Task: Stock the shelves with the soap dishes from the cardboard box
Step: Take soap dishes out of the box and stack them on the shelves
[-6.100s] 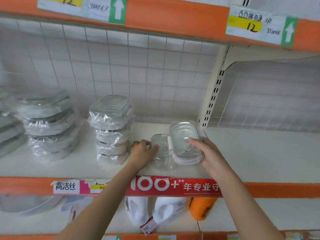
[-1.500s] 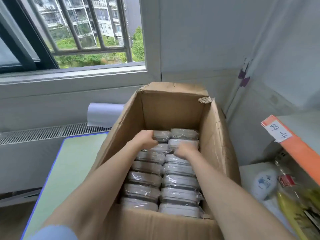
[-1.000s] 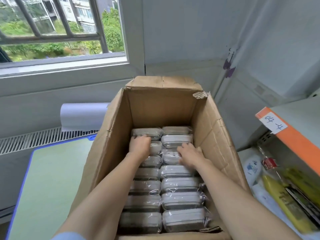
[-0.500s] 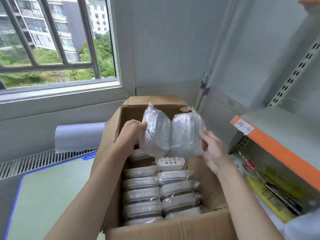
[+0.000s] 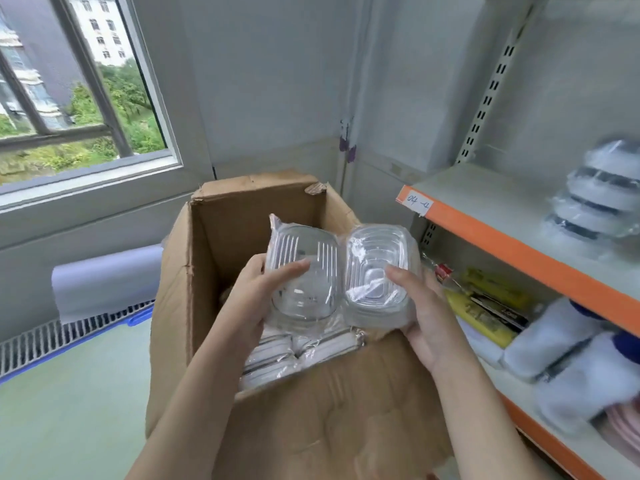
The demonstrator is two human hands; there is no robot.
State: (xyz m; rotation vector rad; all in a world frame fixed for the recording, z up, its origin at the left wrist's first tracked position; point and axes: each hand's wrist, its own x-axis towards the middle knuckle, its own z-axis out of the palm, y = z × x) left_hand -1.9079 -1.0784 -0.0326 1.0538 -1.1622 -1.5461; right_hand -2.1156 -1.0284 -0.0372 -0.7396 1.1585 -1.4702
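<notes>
Two clear, ribbed plastic soap dishes, each sealed in crinkled film, are held side by side above the open brown cardboard box [image 5: 277, 393]. The left hand [image 5: 256, 299] has its grip curled round the left soap dish [image 5: 303, 271], thumb lying across the top face. The right hand [image 5: 420, 313] cups the right soap dish [image 5: 377, 271] from beneath, thumb pressed on its lid. The two dishes touch along their inner edges.

This looks like the carry step: both are lifted clear of the box and not yet shelved. More wrapped dishes [image 5: 298, 351] lie low inside the box, so the job is far from finished.

Right of the box stands the grey shelf with an orange front lip [image 5: 519, 244]. A blurred stack of wrapped dishes [image 5: 602, 195] sits toward its far right, with bare shelf between that stack and the box. The next move probably means swinging right, clearing the box's raised wall and the orange lip, then setting down flat.
</notes>
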